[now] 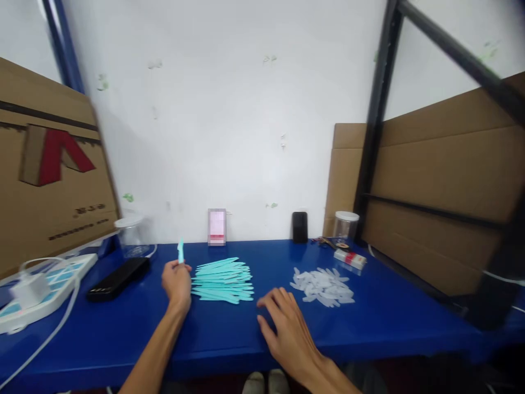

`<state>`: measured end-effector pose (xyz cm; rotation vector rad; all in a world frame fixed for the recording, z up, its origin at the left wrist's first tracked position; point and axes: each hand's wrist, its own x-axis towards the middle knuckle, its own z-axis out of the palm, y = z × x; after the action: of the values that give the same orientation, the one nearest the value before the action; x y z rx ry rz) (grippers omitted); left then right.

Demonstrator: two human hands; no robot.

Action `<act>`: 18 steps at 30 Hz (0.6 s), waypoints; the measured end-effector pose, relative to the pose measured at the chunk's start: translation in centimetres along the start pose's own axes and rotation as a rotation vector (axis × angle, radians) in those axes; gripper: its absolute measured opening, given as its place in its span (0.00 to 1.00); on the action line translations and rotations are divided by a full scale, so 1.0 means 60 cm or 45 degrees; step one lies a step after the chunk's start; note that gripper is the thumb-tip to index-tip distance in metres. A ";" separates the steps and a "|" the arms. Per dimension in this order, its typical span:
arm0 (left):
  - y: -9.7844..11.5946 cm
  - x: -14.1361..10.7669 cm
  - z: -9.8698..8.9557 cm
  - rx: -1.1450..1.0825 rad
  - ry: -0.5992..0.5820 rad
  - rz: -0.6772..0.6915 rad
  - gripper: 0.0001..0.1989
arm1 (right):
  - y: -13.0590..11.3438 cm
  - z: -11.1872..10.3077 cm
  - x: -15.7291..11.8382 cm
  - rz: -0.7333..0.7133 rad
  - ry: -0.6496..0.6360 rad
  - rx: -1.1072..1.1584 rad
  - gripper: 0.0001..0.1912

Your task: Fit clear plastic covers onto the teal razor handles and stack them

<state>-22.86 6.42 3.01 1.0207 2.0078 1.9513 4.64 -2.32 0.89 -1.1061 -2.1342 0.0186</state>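
My left hand (pixel 177 284) is closed around the lower end of a slim turquoise eyebrow razor (pixel 181 251), which points upright above the fingers. Just right of that hand lies a pile of similar turquoise razors (pixel 223 280), roughly side by side on the blue table. My right hand (pixel 281 325) hovers low near the table's front edge, thumb apart and fingers bent, with nothing visible in it. It is between the razors and a loose heap of small whitish translucent plastic covers (pixel 323 286). Part of the held razor is hidden by my fingers.
On the left of the blue table (pixel 229 334) are a white power strip (pixel 53 290), a black power bank (pixel 118 279) and a lidded jar (pixel 132 238). Along the back stand a pink-white phone (pixel 216 227), a black device (pixel 299 227) and another jar (pixel 345 225). A red-white packet (pixel 350 259) lies right.
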 end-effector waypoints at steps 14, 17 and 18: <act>0.048 -0.275 0.068 -0.088 -1.283 0.101 0.17 | 0.097 -0.238 -0.197 0.295 0.182 0.209 0.05; 0.051 -0.270 0.057 -0.094 -1.266 0.078 0.18 | 0.076 -0.320 -0.169 0.244 0.371 0.168 0.05; 0.052 -0.270 0.053 -0.091 -1.259 0.075 0.19 | 0.068 -0.344 -0.160 0.201 0.420 0.132 0.05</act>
<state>-7.77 -0.35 0.04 1.5959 1.3264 1.1149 23.54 -12.77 9.17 -1.1289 -1.7325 0.0187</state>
